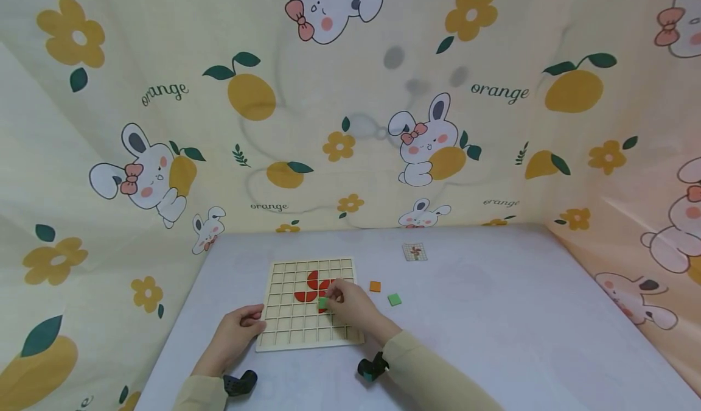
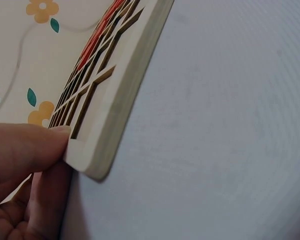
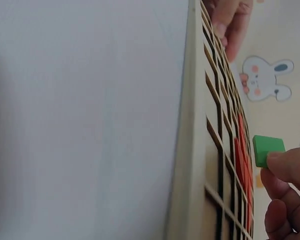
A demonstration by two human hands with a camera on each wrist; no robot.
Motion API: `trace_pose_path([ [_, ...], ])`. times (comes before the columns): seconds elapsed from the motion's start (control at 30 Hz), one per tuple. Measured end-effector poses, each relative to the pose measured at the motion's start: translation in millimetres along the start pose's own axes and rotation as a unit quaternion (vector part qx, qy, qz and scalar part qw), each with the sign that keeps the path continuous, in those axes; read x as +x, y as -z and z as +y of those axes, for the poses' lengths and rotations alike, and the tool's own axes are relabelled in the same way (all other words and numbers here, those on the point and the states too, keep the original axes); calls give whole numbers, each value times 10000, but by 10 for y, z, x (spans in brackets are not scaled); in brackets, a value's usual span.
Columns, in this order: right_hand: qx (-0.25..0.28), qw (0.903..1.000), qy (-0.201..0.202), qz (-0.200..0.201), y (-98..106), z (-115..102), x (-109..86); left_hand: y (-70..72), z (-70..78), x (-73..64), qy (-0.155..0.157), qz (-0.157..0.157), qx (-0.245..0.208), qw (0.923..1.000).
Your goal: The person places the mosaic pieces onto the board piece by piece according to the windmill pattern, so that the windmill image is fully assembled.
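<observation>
A pale wooden grid board (image 1: 282,336) lies flat on the table, with several red rounded pieces (image 1: 305,296) set in its cells like petals. My left hand (image 1: 232,333) holds the board's left edge, thumb at the rim and fingers beneath the thumb in the left wrist view. Between the thumb and fingers of my right hand (image 1: 353,306) is a green square tile (image 3: 268,150), pinched and held just above the grid. Part of the red pattern is hidden behind that hand in the head view.
To the right of the board lie an orange square tile (image 1: 375,286) and a second green tile (image 1: 394,299). Farther back is a small card (image 1: 415,252) printed with a red pattern on a grid. A patterned cloth backdrop (image 1: 372,186) rises behind the white table (image 1: 493,326).
</observation>
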State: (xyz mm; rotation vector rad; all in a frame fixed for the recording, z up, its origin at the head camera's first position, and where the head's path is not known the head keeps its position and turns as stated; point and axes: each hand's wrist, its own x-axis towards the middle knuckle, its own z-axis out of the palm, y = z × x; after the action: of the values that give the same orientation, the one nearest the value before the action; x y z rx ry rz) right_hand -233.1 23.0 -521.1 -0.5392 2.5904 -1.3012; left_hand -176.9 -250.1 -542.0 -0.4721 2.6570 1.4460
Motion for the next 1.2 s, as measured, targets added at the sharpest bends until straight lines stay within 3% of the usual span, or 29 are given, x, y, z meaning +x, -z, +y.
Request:
trace_pose_path([
  [0.2,136,9999,36,33,-141,-81,0,9,-6,0,-21,-21,-15,10000],
  [0.7,-549,9982,228,106,-321,-75,83,-1,-16,6,-7,-7,-47,10000],
  [0.9,-1004,9942,341,175,-336,-95,88,0,1,0,10,-29,-54,10000],
  [1.2,-1242,9913,422,140,-316,-168,31,-25,-15,-11,19,58,-49,10000],
])
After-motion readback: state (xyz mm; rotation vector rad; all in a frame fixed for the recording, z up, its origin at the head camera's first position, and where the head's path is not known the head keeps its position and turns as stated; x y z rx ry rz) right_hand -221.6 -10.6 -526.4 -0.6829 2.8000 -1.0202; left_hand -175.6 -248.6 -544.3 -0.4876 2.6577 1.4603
